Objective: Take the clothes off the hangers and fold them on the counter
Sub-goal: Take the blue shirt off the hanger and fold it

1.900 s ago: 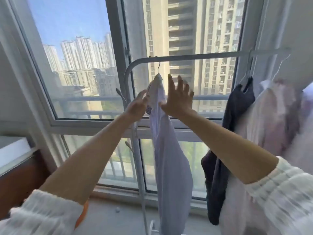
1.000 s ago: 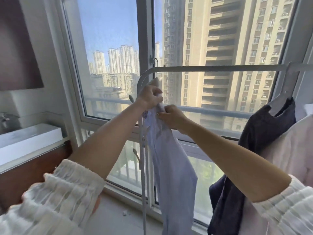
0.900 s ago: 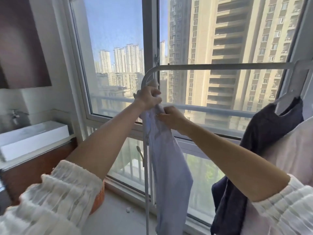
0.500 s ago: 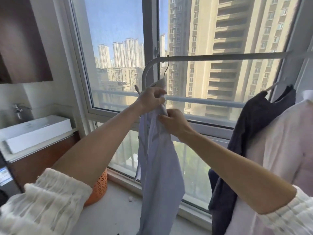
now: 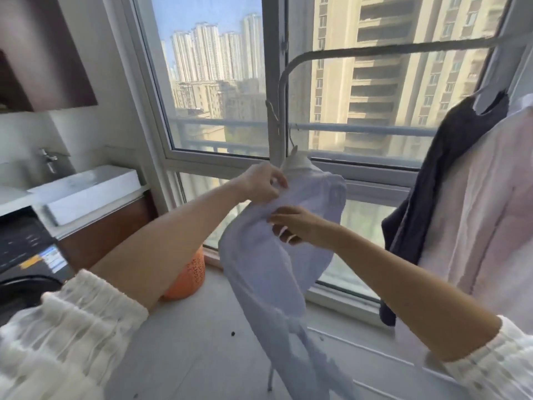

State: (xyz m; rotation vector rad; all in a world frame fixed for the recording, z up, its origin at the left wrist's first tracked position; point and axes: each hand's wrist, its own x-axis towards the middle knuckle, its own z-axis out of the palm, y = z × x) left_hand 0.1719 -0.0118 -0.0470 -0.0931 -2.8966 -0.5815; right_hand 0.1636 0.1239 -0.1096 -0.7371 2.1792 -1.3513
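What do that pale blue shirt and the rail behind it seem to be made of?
The pale blue shirt looks like thin woven cloth, probably cotton: it is matte and drapes in soft folds. The rail looks like painted or coated metal tube: smooth, white-grey, bent in an even curve. Neither is certain from looks alone.

Pale lilac shirt (image 5: 268, 272) — orange basket (image 5: 187, 280)

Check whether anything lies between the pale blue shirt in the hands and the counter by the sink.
Nothing visible does. The pale blue shirt, held by left hand and right hand, has open space leftward to the counter.
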